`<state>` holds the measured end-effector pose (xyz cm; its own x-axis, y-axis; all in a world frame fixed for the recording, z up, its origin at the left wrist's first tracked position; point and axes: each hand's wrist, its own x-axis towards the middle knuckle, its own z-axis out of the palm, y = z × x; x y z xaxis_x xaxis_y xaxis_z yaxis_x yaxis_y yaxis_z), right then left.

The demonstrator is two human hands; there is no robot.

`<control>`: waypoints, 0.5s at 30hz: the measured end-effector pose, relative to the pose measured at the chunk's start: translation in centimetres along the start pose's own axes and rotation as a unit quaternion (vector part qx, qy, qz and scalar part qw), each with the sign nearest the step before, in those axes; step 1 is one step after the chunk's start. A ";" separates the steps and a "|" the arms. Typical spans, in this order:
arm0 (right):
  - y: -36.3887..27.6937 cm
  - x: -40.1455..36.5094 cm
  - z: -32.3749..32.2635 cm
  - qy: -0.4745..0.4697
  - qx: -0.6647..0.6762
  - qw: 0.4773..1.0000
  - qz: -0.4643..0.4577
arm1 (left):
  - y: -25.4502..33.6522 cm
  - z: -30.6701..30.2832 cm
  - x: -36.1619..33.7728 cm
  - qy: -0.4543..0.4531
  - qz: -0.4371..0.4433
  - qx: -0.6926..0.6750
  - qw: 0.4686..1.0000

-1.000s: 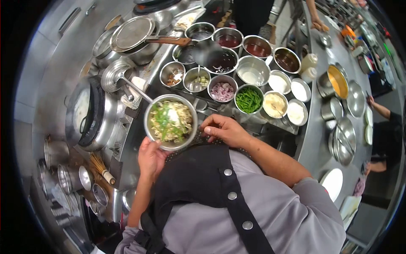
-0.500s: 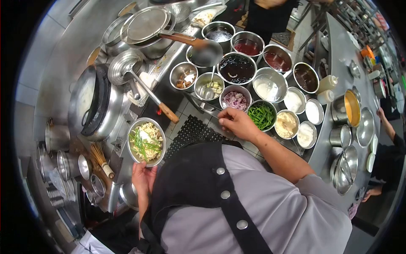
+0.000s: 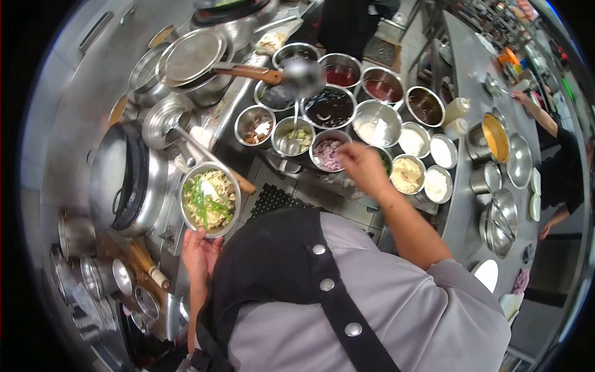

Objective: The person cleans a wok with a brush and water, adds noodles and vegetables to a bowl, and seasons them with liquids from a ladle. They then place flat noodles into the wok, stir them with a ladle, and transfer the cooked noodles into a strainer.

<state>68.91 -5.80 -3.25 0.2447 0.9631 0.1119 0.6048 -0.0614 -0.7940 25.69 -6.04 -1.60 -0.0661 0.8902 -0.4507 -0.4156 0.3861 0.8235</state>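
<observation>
My left hand (image 3: 199, 251) grips the near rim of a metal bowl (image 3: 237, 208) filled with bean sprouts and green strips, with something white on top. My right hand (image 3: 364, 166) is at the right side of a round metal container of chopped red onion (image 3: 326, 154). Its fingers point down and are drawn together, slightly blurred. Whether they hold any onion cannot be made out. The hand and wrist cover most of the container of cut green scallions (image 3: 386, 162) behind them.
Containers of dark sauce (image 3: 328, 108), red sauce (image 3: 382, 91), yellow paste (image 3: 406, 174) and white powder (image 3: 436, 186) surround my right hand. A ladle (image 3: 302, 77) lies across the containers. A strainer's handle (image 3: 226, 170) runs behind the bowl. A wok (image 3: 133, 180) stands left. Another person's arm (image 3: 539, 115) is far right.
My right hand has moved over to the onion container, fingers now down at its right side. The bowl in my left hand sits slightly farther left in view. The whole view has shifted.
</observation>
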 end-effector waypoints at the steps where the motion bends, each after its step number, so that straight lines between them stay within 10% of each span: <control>1: 0.7 -1.4 0.9 -0.028 0.029 0.999 0.003 | -0.2 0.0 0.4 -0.016 -0.005 -0.002 1.000; 9: 2.0 -9.9 0.6 -0.128 0.107 0.985 0.044 | -0.3 1.7 1.4 -0.066 -0.004 0.004 0.998; 15: 7.4 -17.7 -4.4 -0.059 0.282 0.884 0.369 | -1.4 3.5 1.9 -0.085 -0.010 0.027 0.996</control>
<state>72.40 -24.49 -8.50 0.3134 0.7382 -0.5973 -0.1687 -0.5757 -0.8000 29.30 -4.03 -2.48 0.0975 0.9083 -0.4069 -0.3650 0.4129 0.8344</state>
